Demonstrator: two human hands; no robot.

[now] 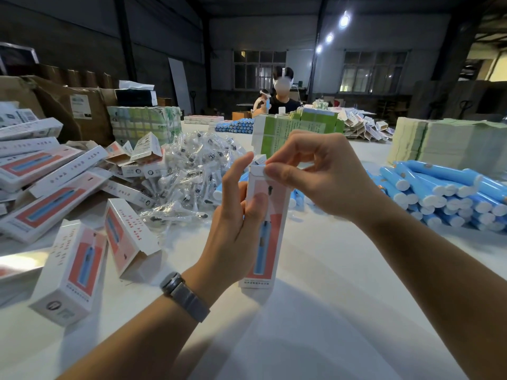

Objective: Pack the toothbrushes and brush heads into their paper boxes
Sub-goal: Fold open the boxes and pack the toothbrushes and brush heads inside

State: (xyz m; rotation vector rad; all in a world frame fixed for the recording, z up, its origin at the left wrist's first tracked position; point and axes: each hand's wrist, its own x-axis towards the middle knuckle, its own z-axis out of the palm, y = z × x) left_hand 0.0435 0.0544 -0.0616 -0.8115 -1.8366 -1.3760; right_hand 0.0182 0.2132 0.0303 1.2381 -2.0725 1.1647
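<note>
A tall white and pink paper box (270, 237) with a blue toothbrush printed on it stands upright on the white table (315, 311). My left hand (236, 223) grips its left side, thumb on the front. My right hand (321, 174) pinches the top flap of the box with thumb and forefinger. What is inside the box is hidden. Behind the box lies a heap of brush heads in clear wrappers (192, 171). A pile of blue toothbrush handles (444, 193) with white ends lies to the right.
Filled boxes are stacked at the left (46, 182), and two more lie in front, one open-ended (129, 239) and one shut (74, 272). Flat green cartons (296, 127) and stacks of folded paper (450, 141) stand behind. Another person (282, 97) sits at the far side.
</note>
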